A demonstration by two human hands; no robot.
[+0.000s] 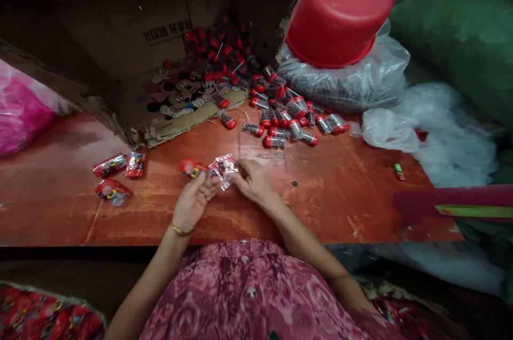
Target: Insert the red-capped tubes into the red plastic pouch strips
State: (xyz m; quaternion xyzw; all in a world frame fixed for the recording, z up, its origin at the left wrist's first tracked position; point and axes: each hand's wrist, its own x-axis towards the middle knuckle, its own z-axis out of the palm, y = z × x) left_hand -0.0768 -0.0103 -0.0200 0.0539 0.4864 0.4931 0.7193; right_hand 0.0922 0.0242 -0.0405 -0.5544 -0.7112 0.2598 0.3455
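My left hand [195, 202], with a gold bracelet at the wrist, has its fingers curled round a red-capped tube [192, 167], which is blurred. Close beside it, my right hand [254, 182] pinches a shiny clear and red wrapper [226, 170] between thumb and fingers. The tube's far end lies near the wrapper; whether they touch is unclear. Three wrapped red packets [110, 165] rest on the table to the left. Beyond my hands, several small clear tubes with red caps [276, 134] form a loose heap that runs back into a cardboard box.
The cardboard box [100, 51] lies open toward me at the back left. An upturned red tub [340, 14] sits on a clear bag [344, 83] at the back right. Crumpled plastic bags [388, 129] lie right of it. A maroon bar [460, 202] juts over the table's right end.
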